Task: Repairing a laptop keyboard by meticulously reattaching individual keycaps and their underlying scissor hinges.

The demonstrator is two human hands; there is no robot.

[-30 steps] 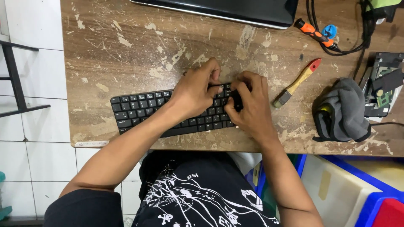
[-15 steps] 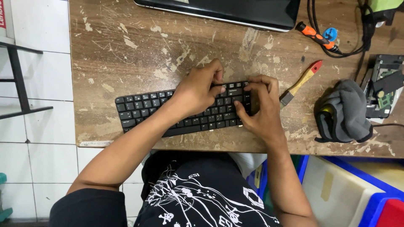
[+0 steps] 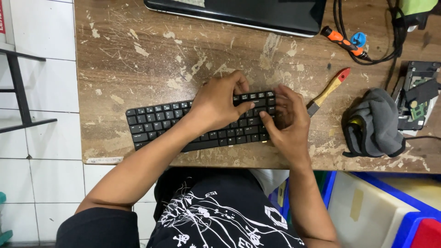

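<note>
A black keyboard lies slantwise near the front edge of a scarred wooden table, and both hands are on its right-hand end. The left hand lies over the keys with fingers curled, the fingertips pressing near the top rows; it grips nothing. The right hand cups the keyboard's right edge, thumb laid across the lower keys and fingers bent around the end, so it seems to hold the board steady. The step in hand looks like work on individual keys at that end, pressing or prying them; a further move there would call for a firm hold from the right hand while the left fingers act on one key. Just beyond the right hand lies a small brush with a red-tipped handle, farther out a grey cloth, and beyond both hands a dark laptop.
</note>
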